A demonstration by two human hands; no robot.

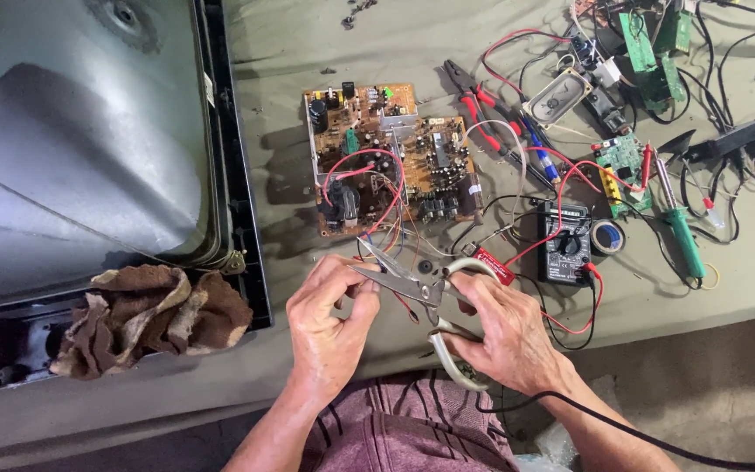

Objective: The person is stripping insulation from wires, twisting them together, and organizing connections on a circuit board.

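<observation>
Right hand (504, 336) grips the scissors (412, 284) by their pale handles near the table's front edge. The blades point left and away, parted about a thin wire (376, 278) pinched in the left hand (329, 319), just beside. Circuit board (391, 157) lies beyond.

Brown circuit board (395, 157), red wires (369, 170), green soldering iron (683, 240).

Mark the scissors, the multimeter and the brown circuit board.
scissors (412, 284), head view, on the pivot end of the blades
multimeter (567, 245), head view, on its dial face
brown circuit board (395, 157), head view, on its middle
</observation>
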